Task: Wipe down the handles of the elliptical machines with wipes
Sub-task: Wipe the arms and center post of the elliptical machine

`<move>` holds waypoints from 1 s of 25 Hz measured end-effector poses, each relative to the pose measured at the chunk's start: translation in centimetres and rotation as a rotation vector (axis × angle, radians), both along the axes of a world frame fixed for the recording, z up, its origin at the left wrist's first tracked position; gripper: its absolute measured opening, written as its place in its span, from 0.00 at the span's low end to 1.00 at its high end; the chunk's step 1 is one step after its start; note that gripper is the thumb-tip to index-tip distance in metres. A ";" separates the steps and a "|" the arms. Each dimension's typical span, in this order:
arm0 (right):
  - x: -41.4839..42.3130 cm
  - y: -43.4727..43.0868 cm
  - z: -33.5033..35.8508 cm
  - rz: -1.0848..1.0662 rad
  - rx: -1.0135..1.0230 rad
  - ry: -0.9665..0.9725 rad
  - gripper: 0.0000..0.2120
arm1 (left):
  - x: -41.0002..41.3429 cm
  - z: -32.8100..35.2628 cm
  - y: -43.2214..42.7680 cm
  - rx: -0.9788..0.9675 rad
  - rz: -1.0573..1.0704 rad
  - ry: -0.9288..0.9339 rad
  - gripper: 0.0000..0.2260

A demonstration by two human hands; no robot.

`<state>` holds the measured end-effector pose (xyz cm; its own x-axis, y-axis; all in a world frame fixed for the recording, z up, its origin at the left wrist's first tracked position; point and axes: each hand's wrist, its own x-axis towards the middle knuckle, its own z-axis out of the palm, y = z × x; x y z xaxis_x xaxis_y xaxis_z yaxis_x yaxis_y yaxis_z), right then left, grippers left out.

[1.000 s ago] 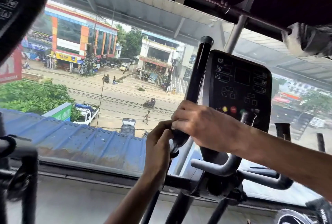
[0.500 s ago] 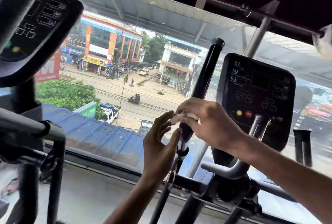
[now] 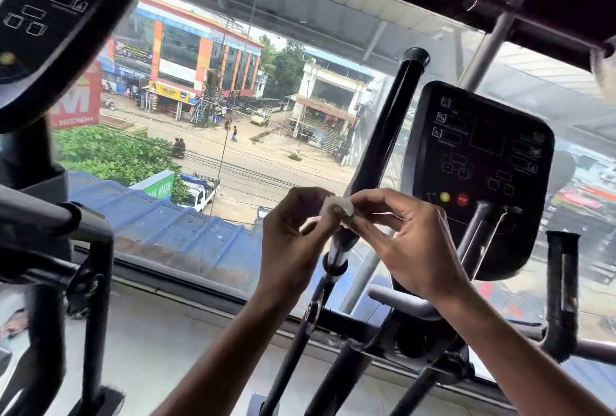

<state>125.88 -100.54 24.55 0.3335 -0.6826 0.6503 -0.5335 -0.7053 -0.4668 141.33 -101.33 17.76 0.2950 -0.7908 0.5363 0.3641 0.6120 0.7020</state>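
A long black handle (image 3: 388, 122) of the elliptical machine rises from lower centre to a round cap near the top. In front of its lower part, a small crumpled white wipe (image 3: 337, 206) is pinched between both hands. My left hand (image 3: 291, 235) holds the wipe's left side with curled fingers. My right hand (image 3: 410, 235) pinches its right side with thumb and forefinger. Neither hand touches the handle. The black console (image 3: 480, 162) stands just right of the handle.
A second machine's console (image 3: 56, 15) and its black frame (image 3: 83, 249) fill the left edge. A short black grip (image 3: 561, 285) stands at the right, a grey fixed bar (image 3: 403, 302) below the console. A large window (image 3: 233, 149) onto a street lies straight ahead.
My right hand has let go of the handle it was wrapped around. Both hands now hold the wipe between them, clear of the handle. The view has turned to the left.
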 end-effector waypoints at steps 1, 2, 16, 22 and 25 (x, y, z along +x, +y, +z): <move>0.1 0.0 -0.1 0.003 0.001 -0.023 0.10 | 0.1 -0.1 0.0 -0.013 -0.039 -0.007 0.05; 0.1 0.0 -0.2 0.005 -0.001 -0.041 0.10 | 0.1 0.0 -0.1 -0.017 -0.048 -0.015 0.05; -2.1 -1.8 -7.9 -0.322 -0.232 -0.295 0.09 | -3.5 -4.3 -1.3 -0.188 0.639 -0.284 0.09; -1.7 -2.2 -10.8 -0.246 -0.071 -0.328 0.13 | -3.2 -6.7 -1.9 -0.112 0.518 -0.178 0.12; -0.9 -2.8 -11.4 -0.236 -0.085 -0.276 0.14 | -3.5 -6.9 -2.7 -0.106 0.438 -0.122 0.11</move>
